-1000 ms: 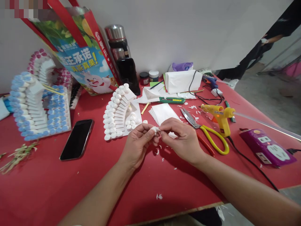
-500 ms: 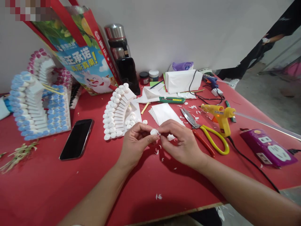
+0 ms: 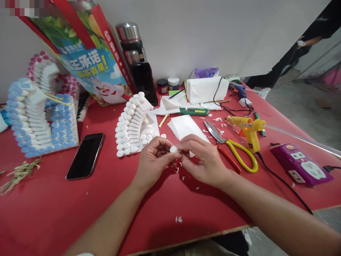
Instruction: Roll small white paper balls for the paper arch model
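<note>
Between my two hands is a small white rolled paper piece (image 3: 173, 149), above the red table. My left hand (image 3: 154, 161) pinches it between thumb and fingertips. My right hand (image 3: 202, 160) is closed against its right side, fingertips and thumb together at its edge; part of the piece is hidden there. Just behind my left hand stands a curved white paper model (image 3: 134, 128), edged with similar white rolls. Cut white paper sheets (image 3: 183, 127) lie behind my right hand. To the right are scissors (image 3: 229, 145) with one yellow and one red handle.
A yellow glue gun (image 3: 249, 129) and a purple power strip (image 3: 301, 164) with cords lie right. A green utility knife (image 3: 194, 111) is behind the sheets. Left are a phone (image 3: 85, 156) and a blue-and-white paper model (image 3: 29, 121). Paper scraps (image 3: 178, 219) dot the red table (image 3: 106, 209).
The view has shifted slightly, so everything sits a little further left and up. Both hands keep their hold on the paper piece, with hardly any finger movement.
</note>
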The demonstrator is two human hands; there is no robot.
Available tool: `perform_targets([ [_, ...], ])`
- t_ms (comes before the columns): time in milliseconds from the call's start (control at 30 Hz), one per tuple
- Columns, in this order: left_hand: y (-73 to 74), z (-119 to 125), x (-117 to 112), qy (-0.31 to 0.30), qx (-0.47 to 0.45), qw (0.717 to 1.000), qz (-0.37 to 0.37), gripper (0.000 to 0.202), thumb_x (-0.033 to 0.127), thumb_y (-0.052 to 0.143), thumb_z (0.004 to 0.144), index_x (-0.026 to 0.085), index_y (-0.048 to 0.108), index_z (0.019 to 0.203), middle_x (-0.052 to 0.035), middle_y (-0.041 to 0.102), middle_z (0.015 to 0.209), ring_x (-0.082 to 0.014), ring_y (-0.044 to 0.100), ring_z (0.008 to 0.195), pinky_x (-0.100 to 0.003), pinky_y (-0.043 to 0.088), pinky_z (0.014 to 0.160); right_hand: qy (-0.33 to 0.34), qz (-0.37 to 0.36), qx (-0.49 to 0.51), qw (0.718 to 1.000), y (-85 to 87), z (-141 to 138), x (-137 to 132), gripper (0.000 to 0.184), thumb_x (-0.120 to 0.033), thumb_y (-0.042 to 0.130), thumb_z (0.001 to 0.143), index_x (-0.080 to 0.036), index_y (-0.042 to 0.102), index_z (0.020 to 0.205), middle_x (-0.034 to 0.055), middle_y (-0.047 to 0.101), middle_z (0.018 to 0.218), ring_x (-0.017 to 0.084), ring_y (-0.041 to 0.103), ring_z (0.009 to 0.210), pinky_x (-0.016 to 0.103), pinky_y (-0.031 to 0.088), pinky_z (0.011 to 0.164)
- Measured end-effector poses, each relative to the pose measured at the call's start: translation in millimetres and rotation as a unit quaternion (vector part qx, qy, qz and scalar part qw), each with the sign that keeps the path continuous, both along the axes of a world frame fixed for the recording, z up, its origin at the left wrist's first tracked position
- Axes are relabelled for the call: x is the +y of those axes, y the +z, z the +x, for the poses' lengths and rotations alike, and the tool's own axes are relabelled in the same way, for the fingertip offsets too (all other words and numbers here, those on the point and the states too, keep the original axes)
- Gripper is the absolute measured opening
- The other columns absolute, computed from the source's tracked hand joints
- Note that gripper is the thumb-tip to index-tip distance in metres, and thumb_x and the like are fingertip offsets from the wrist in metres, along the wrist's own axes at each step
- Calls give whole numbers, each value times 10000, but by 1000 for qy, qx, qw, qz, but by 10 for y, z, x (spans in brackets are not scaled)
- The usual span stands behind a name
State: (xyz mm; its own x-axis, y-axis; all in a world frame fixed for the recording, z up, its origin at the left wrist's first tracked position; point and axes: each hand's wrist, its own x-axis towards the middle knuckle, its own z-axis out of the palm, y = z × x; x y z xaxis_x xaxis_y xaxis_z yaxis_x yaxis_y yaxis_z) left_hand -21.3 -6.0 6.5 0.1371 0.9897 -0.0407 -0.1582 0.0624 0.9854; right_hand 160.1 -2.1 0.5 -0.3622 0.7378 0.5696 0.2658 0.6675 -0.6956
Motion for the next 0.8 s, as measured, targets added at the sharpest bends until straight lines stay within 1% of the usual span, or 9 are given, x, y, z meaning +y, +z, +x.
perform_targets([
  [167,1,-5,-1,-11,8,1000,0,282,228,881,744,180,636,876,42,650,691,-96,616,555,-206,558,549,4,-3,-3,1000,-13,4,11,261,-56,584,864,-212,643,1066,53,633,956,144,639,813,280,536,726],
  [333,-9,-23,7,-8,15,1000,6,276,236,868,762,185,615,861,42,634,701,-97,611,562,-214,557,555,-5,2,-3,1000,-7,3,-9,269,-64,588,880,-219,661,1087,60,657,978,151,666,834,287,550,737],
  [433,-17,-23,13,-8,16,1000,11,289,248,873,758,185,605,846,45,619,683,-95,601,559,-211,547,550,-13,-22,0,1000,-6,2,-20,280,-72,601,887,-230,670,1107,55,681,985,158,678,854,300,556,764],
  [567,-45,-29,23,-2,10,1000,19,296,242,870,765,191,592,853,53,605,692,-89,591,553,-204,538,532,-25,-53,11,998,-4,-1,-25,247,-85,615,899,-235,675,1086,44,708,966,161,682,853,315,551,775],
  [700,-55,-42,21,-2,13,1000,18,291,219,864,771,193,588,861,58,601,693,-85,594,553,-198,536,529,-10,-45,23,999,2,2,-24,268,-72,608,896,-239,680,1093,50,707,973,168,688,864,334,568,791],
  [800,-33,-37,8,-5,6,1000,14,309,194,879,742,189,586,840,62,609,673,-80,593,529,-189,531,518,0,-30,25,999,1,8,-17,285,-64,602,890,-252,676,1090,48,701,979,174,695,870,337,578,783],
])
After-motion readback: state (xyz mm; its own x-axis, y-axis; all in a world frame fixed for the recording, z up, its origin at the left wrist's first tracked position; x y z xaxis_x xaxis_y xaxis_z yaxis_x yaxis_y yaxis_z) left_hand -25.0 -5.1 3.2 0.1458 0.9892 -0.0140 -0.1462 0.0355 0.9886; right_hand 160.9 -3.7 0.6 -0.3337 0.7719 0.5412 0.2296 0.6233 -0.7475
